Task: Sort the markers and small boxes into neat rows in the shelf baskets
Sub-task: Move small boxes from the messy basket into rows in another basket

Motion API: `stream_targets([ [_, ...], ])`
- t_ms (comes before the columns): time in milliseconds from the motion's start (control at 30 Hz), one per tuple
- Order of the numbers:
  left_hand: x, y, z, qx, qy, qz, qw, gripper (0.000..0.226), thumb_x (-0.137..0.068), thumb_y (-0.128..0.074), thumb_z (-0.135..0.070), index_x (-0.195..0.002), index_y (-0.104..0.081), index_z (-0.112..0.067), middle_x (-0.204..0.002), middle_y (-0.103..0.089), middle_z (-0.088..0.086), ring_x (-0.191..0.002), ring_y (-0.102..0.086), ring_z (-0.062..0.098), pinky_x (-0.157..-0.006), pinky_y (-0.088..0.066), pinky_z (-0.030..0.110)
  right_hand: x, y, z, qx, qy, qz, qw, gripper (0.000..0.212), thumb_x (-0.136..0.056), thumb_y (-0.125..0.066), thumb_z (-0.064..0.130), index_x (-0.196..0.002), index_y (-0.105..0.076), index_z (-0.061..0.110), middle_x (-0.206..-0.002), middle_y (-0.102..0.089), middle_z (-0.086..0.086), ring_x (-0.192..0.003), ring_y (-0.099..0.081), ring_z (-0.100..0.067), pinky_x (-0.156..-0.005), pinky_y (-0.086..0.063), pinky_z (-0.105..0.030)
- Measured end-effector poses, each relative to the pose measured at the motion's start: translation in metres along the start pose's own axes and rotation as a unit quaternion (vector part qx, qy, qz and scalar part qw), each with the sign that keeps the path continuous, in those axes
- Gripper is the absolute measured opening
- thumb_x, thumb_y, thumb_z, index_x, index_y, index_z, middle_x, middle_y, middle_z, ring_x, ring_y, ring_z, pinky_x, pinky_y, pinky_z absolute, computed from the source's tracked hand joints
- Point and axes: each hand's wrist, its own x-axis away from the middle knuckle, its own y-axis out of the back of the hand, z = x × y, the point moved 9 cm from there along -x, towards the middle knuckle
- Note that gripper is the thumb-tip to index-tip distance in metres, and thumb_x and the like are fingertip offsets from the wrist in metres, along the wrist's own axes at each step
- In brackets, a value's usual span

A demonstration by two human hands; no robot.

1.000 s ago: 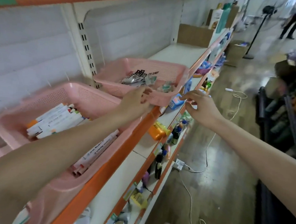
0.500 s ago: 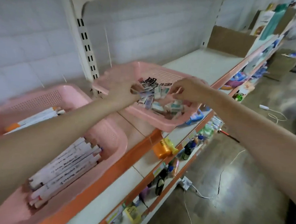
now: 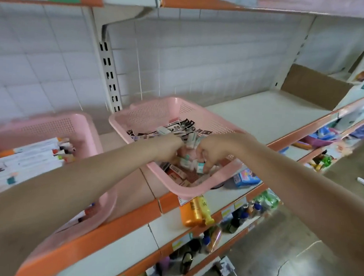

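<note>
**Over the right basket (image 3: pixel 148 116): small boxes (image 3: pixel 192 138) not yet in rows**

Inside it, they lie jumbled. Both hands sit close together among them. The right hand (image 3: pixel 214 148) pinches a few, while the left hand (image 3: pixel 167 147) curls into the pile, its hold hidden. Left of that basket, markers (image 3: pixel 26 158) already lie side by side in the left basket (image 3: pixel 56 123).

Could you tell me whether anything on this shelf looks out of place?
The small boxes lie jumbled at all angles in the right pink plastic basket, not in rows. That basket sits askew, its front corner overhanging the orange shelf edge.
</note>
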Motion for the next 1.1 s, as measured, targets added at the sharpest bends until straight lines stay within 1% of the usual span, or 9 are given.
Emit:
stream_targets([
  [167, 0.003, 0.006, 0.002, -0.001, 0.001, -0.028, 1.0, 0.033, -0.081, -0.068, -0.019, -0.114, -0.068, -0.016, -0.105, -0.069, 0.004, -0.092, -0.062, 0.022, -0.077, -0.045, 0.028, 0.003, 0.006, -0.006, -0.05, 0.031, -0.023, 0.998, 0.029, -0.081, -0.074, 0.027, -0.098, -0.061, 0.008, -0.098, -0.07, -0.01, -0.071, -0.058, -0.018, -0.061, -0.044, -0.024],
  [267, 0.012, 0.028, 0.009, 0.023, 0.008, -0.115, 0.993, 0.035, -0.082, -0.067, -0.017, -0.117, -0.066, -0.018, -0.107, -0.066, 0.002, -0.098, -0.059, 0.02, -0.079, -0.039, 0.025, 0.011, 0.015, -0.005, -0.14, 0.054, -0.052, 0.987, 0.026, -0.086, -0.068, 0.023, -0.106, -0.054, 0.013, -0.098, -0.065, -0.004, -0.062, -0.057, -0.008, -0.053, -0.045, -0.012],
  [433, 0.054, 0.07, 0.037, 0.095, 0.037, -0.261, 0.96, 0.038, -0.079, -0.072, -0.012, -0.116, -0.067, -0.014, -0.112, -0.063, -0.001, -0.097, -0.059, 0.013, -0.081, -0.033, 0.007, 0.015, 0.059, 0.012, -0.164, 0.091, -0.159, 0.969, 0.032, -0.088, -0.065, 0.026, -0.119, -0.058, 0.024, -0.075, -0.057, 0.012, -0.062, -0.054, -0.003, -0.069, -0.047, -0.026],
  [500, 0.082, 0.074, 0.051, 0.105, 0.057, -0.31, 0.943, 0.04, -0.079, -0.072, -0.009, -0.118, -0.065, -0.009, -0.111, -0.062, 0.004, -0.096, -0.061, 0.02, -0.087, -0.039, 0.012, 0.015, 0.079, 0.033, -0.174, 0.121, -0.197, 0.957, 0.032, -0.086, -0.067, 0.026, -0.118, -0.06, 0.025, -0.084, -0.061, 0.009, -0.071, -0.059, -0.009, -0.073, -0.048, -0.027],
  [600, 0.137, 0.072, 0.081, 0.097, 0.115, -0.365, 0.919, 0.037, -0.08, -0.07, -0.006, -0.117, -0.065, -0.004, -0.112, -0.061, 0.016, -0.088, -0.063, 0.027, -0.083, -0.043, 0.023, 0.004, 0.101, 0.076, -0.21, 0.164, -0.211, 0.94, 0.028, -0.086, -0.067, 0.021, -0.113, -0.062, 0.023, -0.098, -0.064, 0.008, -0.089, -0.065, -0.012, -0.076, -0.049, -0.022],
  [800, 0.28, 0.061, 0.146, 0.108, 0.258, -0.424, 0.862, 0.031, -0.08, -0.071, -0.006, -0.111, -0.067, -0.004, -0.11, -0.062, 0.015, -0.084, -0.059, 0.018, -0.077, -0.031, -0.003, -0.012, 0.122, 0.207, -0.301, 0.266, -0.209, 0.891, 0.022, -0.085, -0.066, 0.005, -0.105, -0.061, 0.011, -0.098, -0.064, -0.005, -0.075, -0.064, -0.017, -0.06, -0.054, -0.019],
  [933, 0.369, 0.04, 0.182, 0.099, 0.346, -0.422, 0.832, 0.033, -0.08, -0.072, -0.01, -0.112, -0.067, -0.008, -0.114, -0.064, 0.008, -0.098, -0.06, 0.022, -0.078, -0.033, 0.011, -0.018, 0.119, 0.3, -0.268, 0.32, -0.192, 0.888, 0.023, -0.085, -0.068, 0.015, -0.105, -0.059, 0.013, -0.101, -0.064, 0.0, -0.07, -0.065, -0.012, -0.074, -0.056, -0.033],
  [1033, 0.424, 0.027, 0.203, 0.084, 0.385, -0.416, 0.819, 0.032, -0.081, -0.071, -0.012, -0.113, -0.067, -0.009, -0.115, -0.064, 0.009, -0.104, -0.058, 0.027, -0.082, -0.034, 0.02, -0.023, 0.113, 0.36, -0.289, 0.353, -0.148, 0.877, 0.016, -0.088, -0.064, 0.008, -0.101, -0.055, 0.011, -0.094, -0.062, 0.002, -0.056, -0.065, -0.001, -0.054, -0.053, -0.02],
  [1100, 0.457, 0.019, 0.216, 0.078, 0.411, -0.419, 0.806, 0.031, -0.083, -0.068, -0.011, -0.114, -0.066, -0.007, -0.115, -0.064, 0.012, -0.105, -0.058, 0.029, -0.084, -0.035, 0.023, -0.025, 0.112, 0.398, -0.298, 0.376, -0.134, 0.867, 0.015, -0.088, -0.062, 0.006, -0.093, -0.055, 0.018, -0.101, -0.064, -0.004, -0.058, -0.064, 0.0, -0.055, -0.052, -0.018],
])
